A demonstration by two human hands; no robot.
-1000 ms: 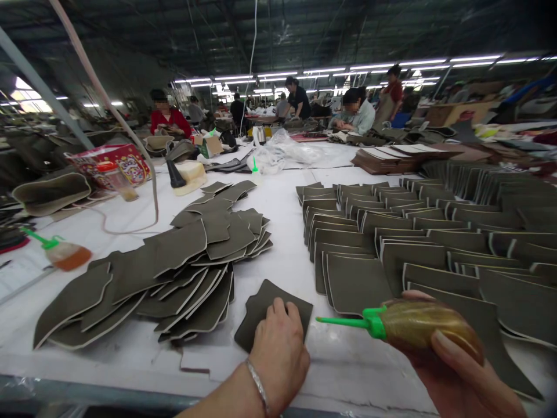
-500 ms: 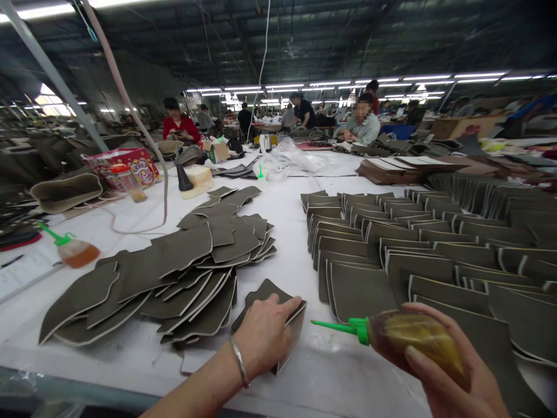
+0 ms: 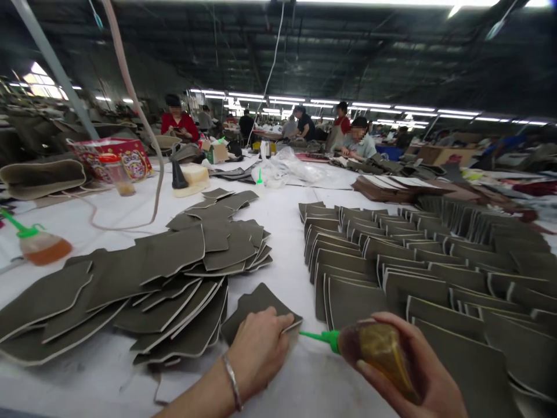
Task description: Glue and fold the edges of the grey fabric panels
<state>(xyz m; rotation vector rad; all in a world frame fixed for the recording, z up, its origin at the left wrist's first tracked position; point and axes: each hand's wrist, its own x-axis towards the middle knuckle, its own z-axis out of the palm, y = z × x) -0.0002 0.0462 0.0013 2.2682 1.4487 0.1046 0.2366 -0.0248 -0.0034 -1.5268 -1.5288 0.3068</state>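
Observation:
My left hand presses on a single dark olive cut piece lying on the white table, fingers curled over its right edge. My right hand grips a glue bottle with amber liquid; its green nozzle points left and almost touches that piece's edge. A loose heap of the same cut pieces lies to the left. To the right, rows of overlapped pieces with pale edges are laid out.
A second glue bottle lies at the far left. A hose hangs down over the table. A red box, a plastic bag and stacked material sit farther back, where several people work.
My left hand has gone from lying flat on the piece to gripping its right edge. The glue bottle has moved left, bringing its nozzle close to that edge. The view has shifted slightly.

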